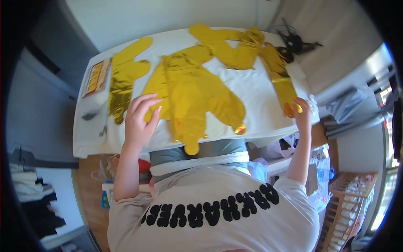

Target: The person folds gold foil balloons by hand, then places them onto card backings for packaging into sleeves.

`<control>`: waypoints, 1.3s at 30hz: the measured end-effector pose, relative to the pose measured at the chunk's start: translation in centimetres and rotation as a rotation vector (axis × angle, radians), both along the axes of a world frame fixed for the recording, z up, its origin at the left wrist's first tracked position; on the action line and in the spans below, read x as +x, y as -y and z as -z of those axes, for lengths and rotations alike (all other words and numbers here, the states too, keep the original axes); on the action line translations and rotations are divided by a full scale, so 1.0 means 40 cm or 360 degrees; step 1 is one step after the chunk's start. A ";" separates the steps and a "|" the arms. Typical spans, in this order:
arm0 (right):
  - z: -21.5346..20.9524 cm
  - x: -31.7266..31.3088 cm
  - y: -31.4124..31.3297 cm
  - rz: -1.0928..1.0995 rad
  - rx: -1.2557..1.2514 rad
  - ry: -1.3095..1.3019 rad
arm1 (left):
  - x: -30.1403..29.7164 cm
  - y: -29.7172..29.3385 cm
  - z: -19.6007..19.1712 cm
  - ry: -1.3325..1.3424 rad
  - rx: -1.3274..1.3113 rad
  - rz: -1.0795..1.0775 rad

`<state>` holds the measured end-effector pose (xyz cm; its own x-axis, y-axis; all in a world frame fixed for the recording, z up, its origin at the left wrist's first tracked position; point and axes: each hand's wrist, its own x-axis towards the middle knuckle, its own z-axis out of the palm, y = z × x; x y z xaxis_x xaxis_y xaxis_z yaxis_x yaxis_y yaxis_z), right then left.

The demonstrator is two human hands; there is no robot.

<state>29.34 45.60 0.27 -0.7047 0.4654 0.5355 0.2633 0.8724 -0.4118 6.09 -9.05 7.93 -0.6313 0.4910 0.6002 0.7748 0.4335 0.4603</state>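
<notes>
Flat gold foil balloons lie spread over a white-covered table (256,92). The largest foil balloon (187,92) is in the middle, its rounded lower tip hanging past the near edge. My left hand (142,119) hovers at its left side, fingers apart and holding nothing. At the table's right edge my right hand (303,113) has its fingers closed on a bit of gold foil, by the lower end of a long narrow foil balloon (279,80). Another foil balloon (121,80) lies at the left, and one more (235,46) at the back.
A printed card packet (95,77) lies at the table's left, near a small dark item (89,115). A black device (294,42) sits at the back right corner. Curtains (331,50) hang on the right. A wooden slatted crib (346,210) stands at the lower right.
</notes>
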 end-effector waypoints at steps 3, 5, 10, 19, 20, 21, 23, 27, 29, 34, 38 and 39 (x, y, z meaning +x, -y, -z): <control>0.005 -0.011 0.001 -0.0102 -0.0281 0.0186 | 0.029 -0.172 -0.052 -0.0039 -0.0111 0.0374; -0.033 -0.016 0.035 -0.0102 -0.0386 0.0267 | 0.050 -0.301 -0.068 -0.0094 -0.0192 0.0596; -0.024 0.002 0.009 -0.0058 -0.0305 0.0309 | 0.085 -0.636 -0.002 0.0238 -0.0456 0.1194; -0.032 -0.029 -0.003 -0.0017 -0.0278 0.0248 | 0.096 -1.001 0.172 0.0023 -0.0349 0.1203; -0.037 -0.030 0.001 -0.0012 -0.0280 0.0244 | 0.091 -1.024 0.178 -0.0040 -0.0336 0.1201; -0.044 -0.034 0.005 0.0026 -0.0285 0.0277 | 0.087 -1.041 0.184 -0.0016 -0.0326 0.1185; -0.052 -0.032 0.005 0.0078 -0.0291 0.0307 | 0.085 -1.067 0.176 0.0050 -0.0409 0.1220; -0.041 -0.024 -0.008 0.0225 -0.0359 0.0302 | 0.098 -1.082 0.152 0.0369 -0.0509 0.1319; -0.039 -0.029 -0.009 0.0255 -0.0365 0.0285 | 0.089 -1.079 0.155 0.0495 -0.0485 0.1317; -0.059 -0.058 -0.009 0.0306 -0.0487 0.0257 | 0.061 -1.083 0.184 0.1004 -0.0278 0.1225; -0.046 -0.056 -0.024 0.0366 -0.0464 0.0179 | 0.092 -1.107 0.165 0.0784 -0.0440 0.1046; -0.042 -0.048 -0.022 0.0319 -0.0499 0.0028 | 0.101 -1.114 0.157 0.0781 -0.0472 0.0948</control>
